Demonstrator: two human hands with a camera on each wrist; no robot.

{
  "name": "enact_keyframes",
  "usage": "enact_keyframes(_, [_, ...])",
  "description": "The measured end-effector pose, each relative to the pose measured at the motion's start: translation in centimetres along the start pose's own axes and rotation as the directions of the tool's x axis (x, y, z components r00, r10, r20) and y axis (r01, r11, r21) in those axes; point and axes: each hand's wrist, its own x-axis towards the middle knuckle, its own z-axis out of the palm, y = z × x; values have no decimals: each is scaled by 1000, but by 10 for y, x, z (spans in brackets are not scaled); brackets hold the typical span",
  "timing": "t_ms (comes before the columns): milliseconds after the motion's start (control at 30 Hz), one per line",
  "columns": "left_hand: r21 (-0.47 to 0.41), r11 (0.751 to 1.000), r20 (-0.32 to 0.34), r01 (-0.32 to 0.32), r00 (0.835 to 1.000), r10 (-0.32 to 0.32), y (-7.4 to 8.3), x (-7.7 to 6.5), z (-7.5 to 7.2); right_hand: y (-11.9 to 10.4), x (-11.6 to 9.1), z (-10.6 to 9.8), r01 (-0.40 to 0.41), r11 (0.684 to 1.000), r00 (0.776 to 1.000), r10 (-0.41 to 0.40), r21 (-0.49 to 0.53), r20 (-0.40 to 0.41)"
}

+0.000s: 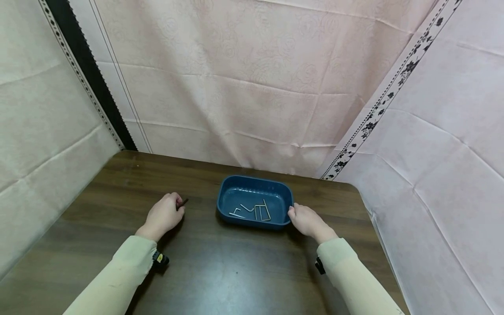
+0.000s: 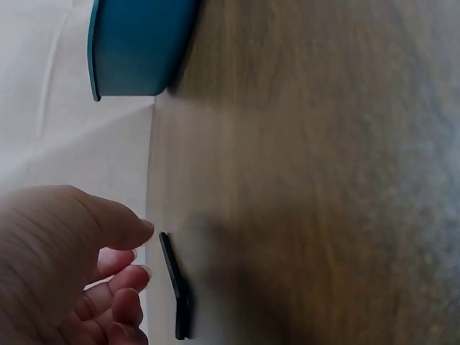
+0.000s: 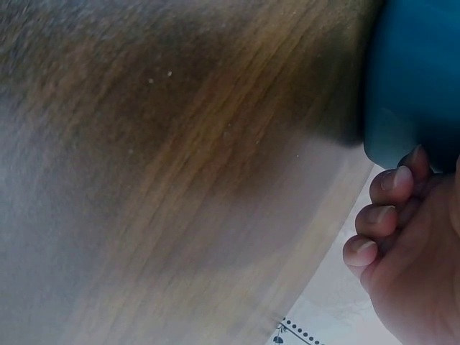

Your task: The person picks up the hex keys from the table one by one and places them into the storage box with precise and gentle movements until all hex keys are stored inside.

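Note:
A blue rectangular tray [image 1: 252, 222] stands on the table, with several thin bent metal rods [image 1: 260, 205], some L-shaped, lying inside. At the tray's right end my right hand [image 1: 309, 221] grips the rim, thumb on top and curled fingers underneath, as the right wrist view partly shows. Left of the tray, my left hand [image 1: 163, 214] hovers low over the table beside a small black bent piece [image 2: 175, 273]. In the left wrist view a narrow gap parts the thumb tip from that piece, and the fingers are loosely curled around nothing. The black piece's exact kind is unclear.
The brown wooden table [image 1: 220, 271] ends at a pale patterned cloth [image 1: 236, 87] behind. More cloth hangs along the left and right sides. Both wrists wear dark bands below light sleeves.

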Motion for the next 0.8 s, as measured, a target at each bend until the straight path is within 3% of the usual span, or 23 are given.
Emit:
enact_keyframes(600, [48,998,68,30,997,-33,-13,5,2,0,1,2,8,1000,999,-8,0,-37])
enact_keyframes(800, [43,999,90,-1,996,-3,-14,5,1,1,1,3,14,1000,999,-14,1,-37])
